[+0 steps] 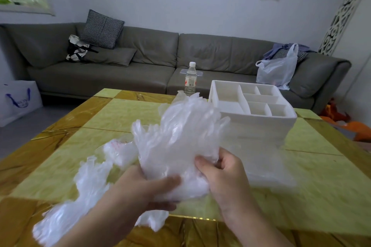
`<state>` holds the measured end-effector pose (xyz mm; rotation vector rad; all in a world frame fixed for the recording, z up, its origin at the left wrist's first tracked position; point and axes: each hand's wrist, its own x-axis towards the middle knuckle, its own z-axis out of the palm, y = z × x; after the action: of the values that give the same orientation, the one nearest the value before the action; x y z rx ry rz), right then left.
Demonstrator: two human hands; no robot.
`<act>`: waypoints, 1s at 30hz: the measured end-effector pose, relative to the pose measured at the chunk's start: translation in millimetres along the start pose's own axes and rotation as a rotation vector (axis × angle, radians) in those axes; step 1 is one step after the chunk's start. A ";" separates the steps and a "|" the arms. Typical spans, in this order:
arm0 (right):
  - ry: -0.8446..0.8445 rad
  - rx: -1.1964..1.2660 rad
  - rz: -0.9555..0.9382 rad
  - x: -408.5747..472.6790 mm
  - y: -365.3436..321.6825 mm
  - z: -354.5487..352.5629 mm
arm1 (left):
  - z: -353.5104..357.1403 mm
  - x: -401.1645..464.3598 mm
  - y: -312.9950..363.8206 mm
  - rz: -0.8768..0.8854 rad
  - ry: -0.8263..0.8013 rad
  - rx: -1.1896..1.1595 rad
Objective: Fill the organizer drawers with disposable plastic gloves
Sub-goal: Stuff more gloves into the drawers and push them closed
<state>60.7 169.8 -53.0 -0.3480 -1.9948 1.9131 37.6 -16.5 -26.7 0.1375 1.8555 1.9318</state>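
Note:
A thick bunch of clear disposable plastic gloves [180, 132] stands up above the table, its lower end gripped from both sides. My left hand [148, 188] curls round the bunch from the left and below. My right hand [222, 172] grips it from the right, thumb pressed into the plastic. More loose gloves [80, 192] trail across the table to the lower left, beside a plastic packet with red print [118, 148]. The white organizer [289, 120] stands at the right, its open top split into several empty compartments. A pulled-out translucent drawer [267, 158] lies in front of it.
The yellow-green marble table [313, 184] has brown borders. A water bottle [190, 78] stands at its far edge. Behind is a grey sofa [140, 70] with cushions, a tote bag and a white plastic bag [279, 70]. A white shopping bag [18, 100] sits on the floor at the left.

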 end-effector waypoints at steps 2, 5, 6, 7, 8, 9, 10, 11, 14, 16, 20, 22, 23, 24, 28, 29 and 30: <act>-0.043 0.109 0.075 2.5 -4.7 -4.6 | -1.4 -0.7 -1.0 0.042 -0.007 0.106; -0.006 0.253 0.153 5.5 -11.2 -10.2 | -4.2 -3.1 1.7 0.063 -0.108 0.196; 0.028 0.270 0.139 7.3 -11.8 -12.2 | -4.5 -2.7 2.2 0.065 -0.124 0.231; 0.062 0.271 0.112 8.4 -11.8 -13.2 | -5.2 -2.0 2.7 0.059 -0.123 0.255; 0.089 0.249 0.084 9.7 -11.0 -15.0 | -5.4 -1.6 3.4 0.053 -0.118 0.265; 0.102 0.218 0.051 9.9 -10.1 -16.0 | -5.8 -1.6 4.6 0.044 -0.119 0.263; 0.108 0.179 0.022 10.1 -8.8 -16.8 | -5.1 -1.6 5.8 0.032 -0.121 0.247; 0.113 0.131 0.000 9.1 -8.2 -16.1 | -4.5 -2.5 6.1 0.019 -0.112 0.221; 0.055 0.001 -0.036 5.5 -10.0 -12.9 | 0.3 -2.8 1.7 0.002 0.018 0.077; 0.016 0.009 -0.030 6.3 -8.6 -11.9 | 4.3 -0.1 -1.1 0.033 0.123 0.006; 0.056 0.104 0.006 9.7 -14.2 -12.5 | 10.7 -2.5 0.5 0.091 0.152 0.114; 0.106 0.148 0.009 11.7 -17.7 -20.2 | 12.0 -6.6 4.8 0.121 0.150 0.130; 0.118 0.164 0.018 11.8 -20.1 -23.1 | 14.2 -9.3 8.1 0.141 0.151 0.140; 0.125 0.169 0.022 11.5 -20.5 -24.8 | 15.9 -11.0 9.8 0.158 0.157 0.158; 0.147 0.130 -0.002 15.9 -13.9 -20.9 | 18.0 -11.9 10.7 0.172 0.160 0.173; 0.165 0.108 -0.018 17.3 -13.7 -21.4 | 18.3 -11.6 10.5 0.172 0.151 0.182; 0.196 0.089 -0.046 19.1 -13.0 -23.1 | 16.5 -10.5 9.1 0.175 0.148 0.183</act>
<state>53.8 198.0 -37.9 -0.4440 -1.7723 1.8555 50.9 -5.3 -14.0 0.2262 2.1834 1.9275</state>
